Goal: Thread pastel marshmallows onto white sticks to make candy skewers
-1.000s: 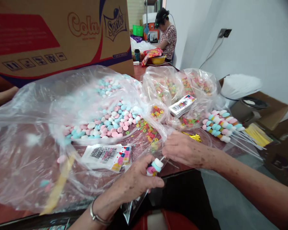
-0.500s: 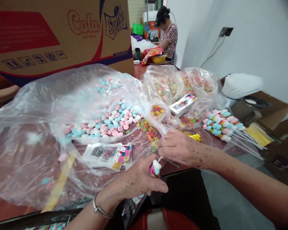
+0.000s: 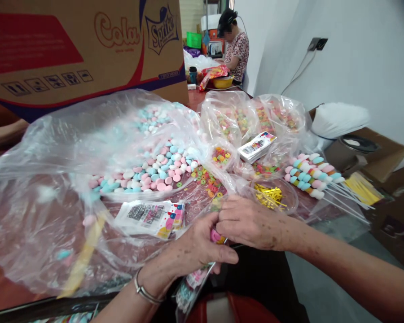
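Observation:
My left hand [image 3: 191, 251] is closed around a small clear packet [image 3: 191, 287] that hangs below the table edge with a marshmallow skewer [image 3: 217, 236] inside it. Only a pink bit of the skewer's top shows between my hands. My right hand [image 3: 252, 222] is closed too, its fingers pinching at the top of that skewer, touching my left hand. Just beyond my right hand stands a clear dish of gold twist ties [image 3: 271, 196]. A stack of printed labels [image 3: 151, 217] lies left of my hands.
A big clear bag of pink, blue and white marshmallows [image 3: 148, 172] fills the table's left. Bags of coloured cereal rings [image 3: 235, 121], finished skewers [image 3: 309, 177] and a card stack [image 3: 256, 146] lie right. A cardboard box [image 3: 84, 45] stands behind. Another person [image 3: 234, 47] works far back.
The skewer has gone down into the packet: the white top marshmallow no longer shows. My right hand moved left and down to meet my left hand, uncovering the twist-tie dish.

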A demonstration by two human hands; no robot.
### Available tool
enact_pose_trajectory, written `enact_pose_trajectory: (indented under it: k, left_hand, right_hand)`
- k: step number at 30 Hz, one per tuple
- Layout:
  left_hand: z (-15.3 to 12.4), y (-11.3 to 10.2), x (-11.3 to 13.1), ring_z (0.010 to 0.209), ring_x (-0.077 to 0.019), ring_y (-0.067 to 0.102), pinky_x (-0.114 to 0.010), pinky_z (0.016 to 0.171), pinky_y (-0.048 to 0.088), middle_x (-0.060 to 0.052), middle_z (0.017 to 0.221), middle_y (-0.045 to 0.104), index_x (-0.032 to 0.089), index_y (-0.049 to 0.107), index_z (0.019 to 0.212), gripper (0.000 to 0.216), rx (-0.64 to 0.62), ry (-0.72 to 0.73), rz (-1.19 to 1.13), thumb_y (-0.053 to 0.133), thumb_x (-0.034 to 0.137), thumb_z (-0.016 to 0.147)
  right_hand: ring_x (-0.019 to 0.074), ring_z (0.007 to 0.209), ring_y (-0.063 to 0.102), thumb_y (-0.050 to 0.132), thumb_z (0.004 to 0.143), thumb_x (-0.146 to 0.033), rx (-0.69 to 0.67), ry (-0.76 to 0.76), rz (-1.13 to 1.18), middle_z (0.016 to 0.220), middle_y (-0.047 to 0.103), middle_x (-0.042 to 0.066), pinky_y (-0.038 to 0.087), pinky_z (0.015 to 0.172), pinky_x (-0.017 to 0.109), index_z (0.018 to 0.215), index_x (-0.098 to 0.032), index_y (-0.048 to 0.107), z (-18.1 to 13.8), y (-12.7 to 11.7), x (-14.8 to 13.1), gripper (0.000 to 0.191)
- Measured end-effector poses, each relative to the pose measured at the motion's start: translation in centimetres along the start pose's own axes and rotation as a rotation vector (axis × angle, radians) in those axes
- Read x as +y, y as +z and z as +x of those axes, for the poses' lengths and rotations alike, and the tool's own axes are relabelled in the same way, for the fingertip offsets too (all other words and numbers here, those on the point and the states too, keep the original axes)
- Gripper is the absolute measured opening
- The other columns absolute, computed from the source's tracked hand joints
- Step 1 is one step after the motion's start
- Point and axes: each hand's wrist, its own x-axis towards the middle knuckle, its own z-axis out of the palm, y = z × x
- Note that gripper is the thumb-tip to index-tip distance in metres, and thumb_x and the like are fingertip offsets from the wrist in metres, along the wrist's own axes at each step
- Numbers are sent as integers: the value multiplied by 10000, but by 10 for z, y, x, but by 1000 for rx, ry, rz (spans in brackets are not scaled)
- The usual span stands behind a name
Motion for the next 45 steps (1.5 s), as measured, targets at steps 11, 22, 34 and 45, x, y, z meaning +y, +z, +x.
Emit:
enact_pose_trajectory:
  k: [11,22,34,45]
  left_hand:
    - [-12,-4,-8,450,-123,626,-166,374,434,-67,664,709,133,604,847,296,152,-32,-225,640,427,850]
    - [-6,9,-14,347,-97,521,-145,299,304,21,480,606,174,578,716,358,567,102,-151,653,513,799]
    - [0,5,-6,621,-89,526,-155,566,427,24,666,586,180,669,713,211,797,441,34,687,362,818]
    - [-8,0,-10,451,-57,451,-150,440,357,37,535,534,147,577,648,186,509,259,-435,704,250,736]
  right_hand:
    - [221,988,553,450,974,-261,89,172,-61,1049,658,123,443,890,378,1135,-111,590,8,-12,3,260]
    - [249,1307,460,404,991,-317,144,443,183,1368,537,181,388,1091,438,1409,-107,400,11,-4,-16,468]
    - [117,682,505,596,868,-328,386,961,720,721,557,-31,422,637,233,797,-180,573,29,34,-31,165]
    - [107,712,548,650,833,-284,515,830,1165,799,596,-31,446,680,232,962,-194,589,21,40,-24,169]
